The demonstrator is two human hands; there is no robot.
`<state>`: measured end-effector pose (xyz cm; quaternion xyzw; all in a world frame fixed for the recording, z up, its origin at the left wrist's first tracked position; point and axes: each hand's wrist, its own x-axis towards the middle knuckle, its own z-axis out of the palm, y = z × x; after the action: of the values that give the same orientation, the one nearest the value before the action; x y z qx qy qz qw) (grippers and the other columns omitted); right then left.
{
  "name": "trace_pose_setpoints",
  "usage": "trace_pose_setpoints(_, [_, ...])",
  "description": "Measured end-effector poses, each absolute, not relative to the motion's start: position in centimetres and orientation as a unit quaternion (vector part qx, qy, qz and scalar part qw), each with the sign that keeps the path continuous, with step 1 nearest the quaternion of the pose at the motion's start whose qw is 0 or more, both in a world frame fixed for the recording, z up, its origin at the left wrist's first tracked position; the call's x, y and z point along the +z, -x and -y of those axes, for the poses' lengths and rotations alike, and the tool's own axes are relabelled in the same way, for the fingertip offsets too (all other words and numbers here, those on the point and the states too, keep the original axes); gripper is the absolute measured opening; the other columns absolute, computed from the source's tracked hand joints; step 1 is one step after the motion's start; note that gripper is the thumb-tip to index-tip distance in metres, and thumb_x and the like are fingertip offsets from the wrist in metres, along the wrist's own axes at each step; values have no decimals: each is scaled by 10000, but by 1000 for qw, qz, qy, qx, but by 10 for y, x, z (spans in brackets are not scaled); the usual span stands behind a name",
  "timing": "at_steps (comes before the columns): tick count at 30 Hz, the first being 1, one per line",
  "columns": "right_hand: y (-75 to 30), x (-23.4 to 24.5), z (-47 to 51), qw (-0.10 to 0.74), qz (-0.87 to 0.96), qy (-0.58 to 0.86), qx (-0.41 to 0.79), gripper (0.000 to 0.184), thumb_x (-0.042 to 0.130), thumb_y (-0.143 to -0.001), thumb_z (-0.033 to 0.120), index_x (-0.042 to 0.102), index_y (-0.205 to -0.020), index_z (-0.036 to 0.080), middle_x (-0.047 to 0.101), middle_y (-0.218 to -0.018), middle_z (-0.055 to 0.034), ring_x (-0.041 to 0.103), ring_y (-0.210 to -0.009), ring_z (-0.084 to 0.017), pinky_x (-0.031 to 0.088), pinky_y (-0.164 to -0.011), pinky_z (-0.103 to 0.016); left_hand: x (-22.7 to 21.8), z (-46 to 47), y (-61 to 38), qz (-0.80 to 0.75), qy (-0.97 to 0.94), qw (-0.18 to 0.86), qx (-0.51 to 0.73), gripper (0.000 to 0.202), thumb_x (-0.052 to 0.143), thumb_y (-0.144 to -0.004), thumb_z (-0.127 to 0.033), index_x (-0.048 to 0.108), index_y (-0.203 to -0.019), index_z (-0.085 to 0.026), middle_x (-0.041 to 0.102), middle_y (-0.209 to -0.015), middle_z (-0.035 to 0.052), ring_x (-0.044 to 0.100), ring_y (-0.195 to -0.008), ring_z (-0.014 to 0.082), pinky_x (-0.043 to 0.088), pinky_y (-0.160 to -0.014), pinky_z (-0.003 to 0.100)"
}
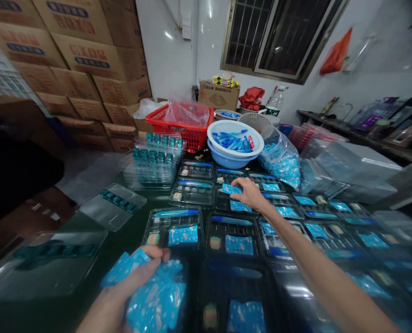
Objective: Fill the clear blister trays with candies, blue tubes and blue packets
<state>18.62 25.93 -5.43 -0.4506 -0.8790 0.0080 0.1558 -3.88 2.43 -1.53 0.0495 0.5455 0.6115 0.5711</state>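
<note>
My left hand (136, 277) is closed round a bunch of blue patterned packets (157, 300) at the lower left. Farther out, my right hand (250, 193) pinches a single blue packet (230, 189) between thumb and fingers, over a clear plastic tray (221, 202). Another blue packet (240, 206) lies just below those fingers. Rows of such trays cover the table, many with a blue pen-like item (176, 213), a small pale block (152, 238) and a blue packet (183, 235) in separate compartments. Trays near the bottom and right are blurred.
Behind the trays stand a white basin (214, 132) of blue pen-like items, a red basket (192, 138) and a bag of blue packets (280, 162). Stacked clear trays (150, 178) rise at left, clear containers (351, 162) at right. A person's arm (42, 212) shows at far left.
</note>
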Motion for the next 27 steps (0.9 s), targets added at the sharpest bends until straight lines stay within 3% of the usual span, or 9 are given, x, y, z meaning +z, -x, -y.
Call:
trace_pose_setpoints(6, [-112,-54,-246,167,911,376,29,226,674,-700,357,557,-818,205,584,-894,2,456,-880,-172,287,-745,-255,-12,-23,37,-512,-14,598,616,158,670,-609,-139,605,-751,-171,618,-816,50,616,-755,231,526,-665,374])
trace_pose_setpoints(10, [-83,-56,-241,154,923,351,44,115,651,-729,289,610,-733,182,594,-858,-45,448,-899,-205,279,-755,-295,-18,-26,47,-468,-25,609,641,135,640,-660,-118,596,-781,-158,607,-822,52,609,-763,202,521,-692,345])
trace_pose_setpoints(13, [-81,-44,-216,170,918,353,63,162,540,-814,295,627,-755,171,591,-898,-71,460,-904,-216,300,-750,-318,-22,-25,52,-450,-52,602,658,107,625,-689,-131,585,-786,-157,604,-837,52,607,-781,199,516,-706,337])
trace_pose_setpoints(15, [-84,-32,-187,192,895,362,177,302,403,-882,342,611,-755,164,599,-805,-57,507,-786,-179,345,-687,-293,-25,-23,52,-455,-63,586,667,130,634,-691,-149,582,-809,-167,606,-884,55,605,-813,207,511,-726,342])
trace_pose_setpoints(17, [-88,-22,-151,183,837,340,388,420,317,-898,417,582,-703,156,586,-667,-29,526,-629,-135,378,-588,-250,-27,-22,51,-461,-74,567,679,154,643,-689,-168,576,-827,-184,606,-915,50,605,-825,216,512,-724,353])
trace_pose_setpoints(20, [-88,-19,-106,154,716,327,597,298,512,-796,428,543,-683,153,554,-578,5,524,-530,-113,383,-486,-207,-29,-21,49,-468,-92,546,689,167,647,-691,-184,564,-835,-203,603,-915,30,613,-789,208,520,-682,342])
trace_pose_setpoints(22, [-85,-23,-90,179,644,355,654,196,613,-720,333,527,-717,157,528,-546,31,513,-493,-102,377,-448,-189,-27,-22,47,-468,-98,542,691,173,650,-686,-185,560,-833,-198,605,-907,29,619,-759,205,523,-659,335])
trace_pose_setpoints(27, [-84,-30,-87,221,589,367,685,101,605,-681,192,522,-722,153,514,-532,44,496,-471,-85,368,-421,-167,-20,-24,46,-495,-46,530,687,243,691,-614,-128,561,-814,-173,618,-891,45,629,-726,237,527,-617,363])
